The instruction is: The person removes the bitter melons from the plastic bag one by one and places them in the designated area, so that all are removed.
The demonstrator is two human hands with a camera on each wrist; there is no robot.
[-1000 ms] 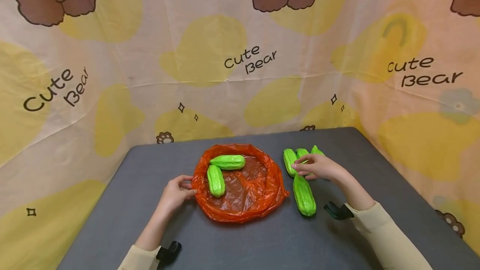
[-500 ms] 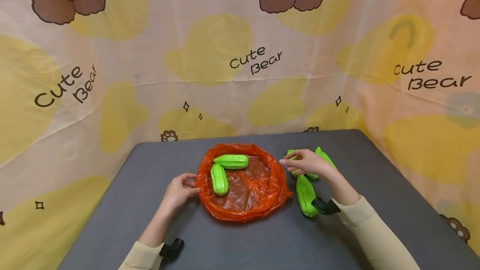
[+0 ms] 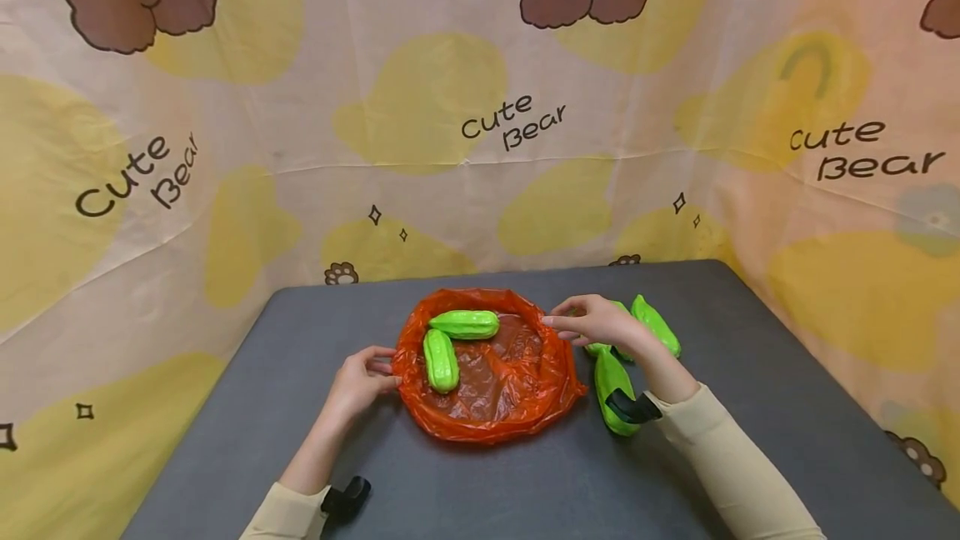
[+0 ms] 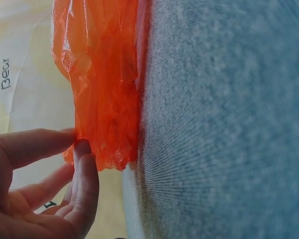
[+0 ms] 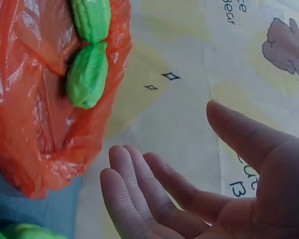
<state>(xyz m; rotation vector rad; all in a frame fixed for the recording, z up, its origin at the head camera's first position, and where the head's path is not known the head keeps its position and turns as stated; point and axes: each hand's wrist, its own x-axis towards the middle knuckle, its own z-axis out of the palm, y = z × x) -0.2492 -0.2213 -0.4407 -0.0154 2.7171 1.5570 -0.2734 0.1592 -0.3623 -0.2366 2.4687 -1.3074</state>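
Note:
A red plastic bag (image 3: 487, 433), rolled open into a wide round shape, sits on the table. Inside it lie two bright green, ridged gourd-like vegetables (image 3: 465, 324), end to end at its left and back. My left hand (image 3: 362, 383) holds the bag's left side; thumb and fingers meet at its edge (image 4: 102, 99) in the left wrist view. My right hand (image 3: 596, 323) hovers at the bag's right rim, fingers extended and spread from the thumb, holding nothing. In the right wrist view a gap shows between the fingers (image 5: 139, 199) and the bag.
Several more green gourds lie right of the bag, partly hidden under my right hand and wrist; one (image 3: 656, 326) lies behind, another (image 3: 615, 382) in front. The grey table (image 3: 525, 490) ends at a patterned cloth backdrop (image 3: 420, 215) on three sides.
My right hand has moved left, from over the loose gourds to the bag's right rim, carrying nothing. My left hand stays at the bag. The head view has shifted slightly.

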